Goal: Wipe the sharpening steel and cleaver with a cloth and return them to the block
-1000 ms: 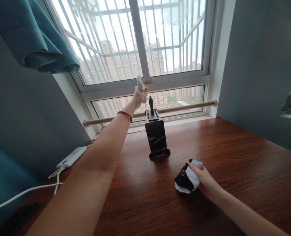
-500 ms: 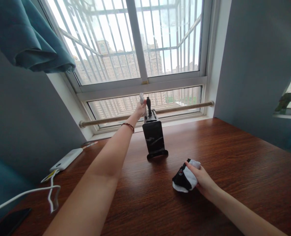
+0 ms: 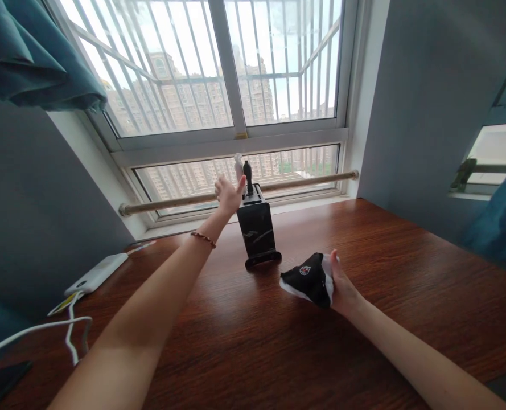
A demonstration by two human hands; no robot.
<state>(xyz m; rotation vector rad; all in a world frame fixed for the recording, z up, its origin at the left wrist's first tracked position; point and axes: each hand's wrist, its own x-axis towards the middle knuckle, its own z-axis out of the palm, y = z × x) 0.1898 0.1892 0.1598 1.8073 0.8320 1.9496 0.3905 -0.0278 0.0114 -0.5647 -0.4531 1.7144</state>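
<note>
On the far side of the desk stands a black holder (image 3: 256, 232) with a slotted top. A black handle (image 3: 247, 177) rises from it, and beside that handle is a pale, plastic-looking wrapped one (image 3: 238, 168). My left hand (image 3: 229, 193) is just left of these handles, fingers spread, holding nothing. A crumpled black and white cloth (image 3: 310, 278) with a small round emblem is in my right hand (image 3: 342, 287), low over the desk. The thumb points up at the cloth's right edge; the other fingers are largely hidden behind it.
The brown wooden desk (image 3: 218, 341) reaches to the window sill. A white power bank (image 3: 99, 273) with a white cable (image 3: 35, 330) lies at left, and a dark flat object (image 3: 5, 381) sits nearer. A rail (image 3: 312, 181) crosses the window; a blue curtain (image 3: 35, 57) hangs upper left.
My left hand has let go of the pale wrapped handle, opened and drawn left. My right hand has turned, thumb lifting, and the cloth now shows more of its black side and emblem.
</note>
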